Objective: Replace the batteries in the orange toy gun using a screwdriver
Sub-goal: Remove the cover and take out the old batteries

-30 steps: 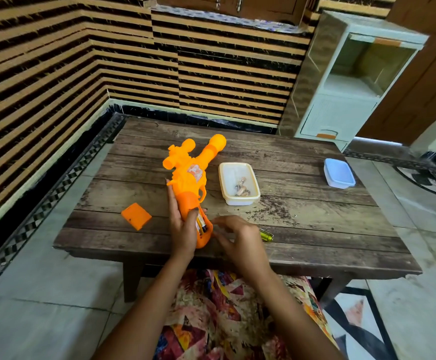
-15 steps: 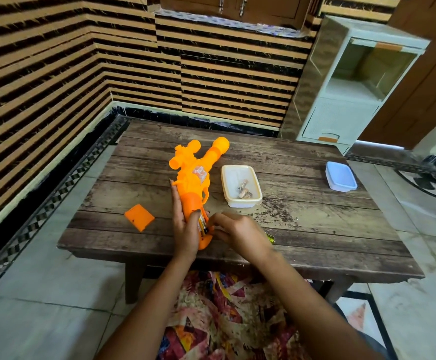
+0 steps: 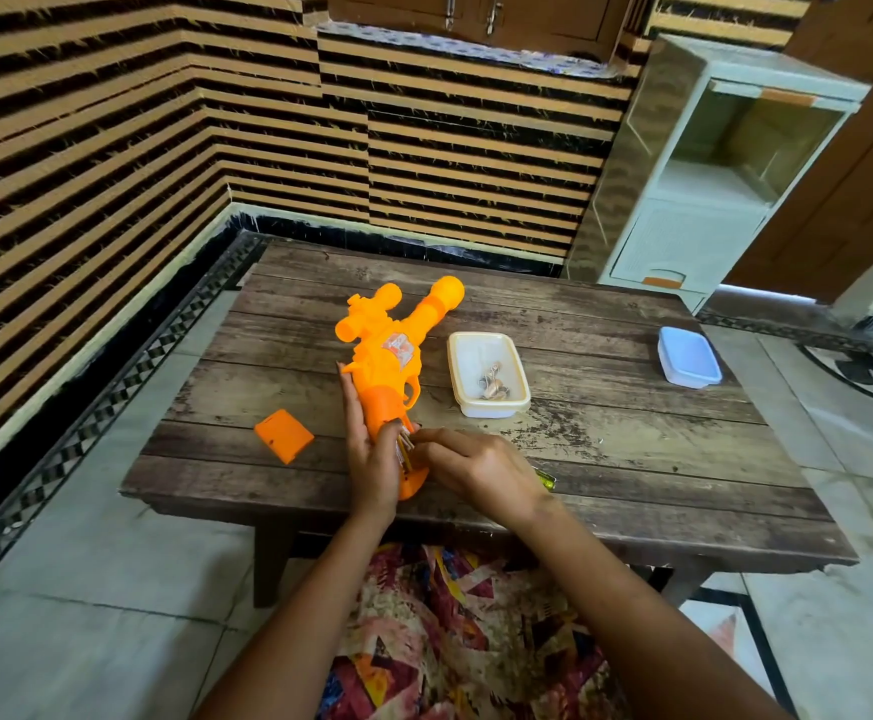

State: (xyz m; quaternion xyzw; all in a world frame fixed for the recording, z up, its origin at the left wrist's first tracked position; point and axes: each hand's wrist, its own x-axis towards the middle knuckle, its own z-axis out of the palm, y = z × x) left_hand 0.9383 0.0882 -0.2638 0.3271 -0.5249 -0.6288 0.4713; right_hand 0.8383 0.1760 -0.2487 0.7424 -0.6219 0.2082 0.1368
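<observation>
So there's a low wooden bench [image 3: 606, 439] and the orange toy gun [image 3: 387, 366] lies flat on it toward the near-left part, barrel aimed at the far edge, grip close to the near edge. Looks like hollow moulded plastic, so I'd guess light, stiff and a bit slick, best held around the grip. That's what the left hand [image 3: 372, 454] does: fingers laid straight along the left side, thumb hooked over the grip, pinning it down. The right hand [image 3: 481, 470] sits just right of the grip, fingers curled and pinched at the batteries [image 3: 406, 443] in the open compartment; can't tell if it really has one. A cream tub [image 3: 489, 374] with small bits sits mid-bench, a blue lidded box [image 3: 689, 356] near the far-right corner. The orange cover [image 3: 284, 434] is off, by the left edge. The screwdriver [image 3: 546, 478] peeks out behind the right wrist.
</observation>
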